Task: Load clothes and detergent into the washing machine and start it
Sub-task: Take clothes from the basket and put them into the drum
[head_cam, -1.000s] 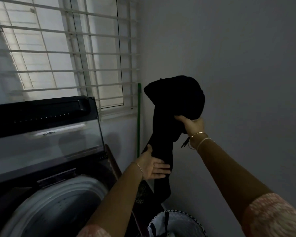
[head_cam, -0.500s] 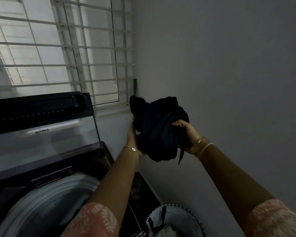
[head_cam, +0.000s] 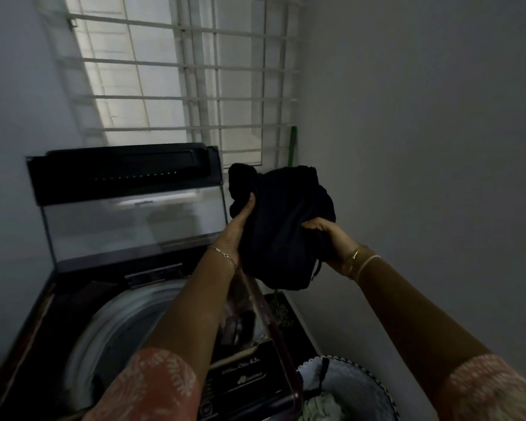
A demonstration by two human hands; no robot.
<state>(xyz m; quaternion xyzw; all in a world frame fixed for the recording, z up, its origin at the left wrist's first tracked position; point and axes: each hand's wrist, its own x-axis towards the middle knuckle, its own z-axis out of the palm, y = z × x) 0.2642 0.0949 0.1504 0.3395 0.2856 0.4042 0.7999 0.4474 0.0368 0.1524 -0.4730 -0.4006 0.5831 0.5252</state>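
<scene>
Dim laundry corner, washing machine [head_cam: 128, 299] open, basket [head_cam: 362, 387] holding laundry

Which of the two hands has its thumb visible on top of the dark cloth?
The right hand: its thumb lies over the front of the dark cloth. The left hand presses flat against the cloth's left side, palm toward it.
</scene>
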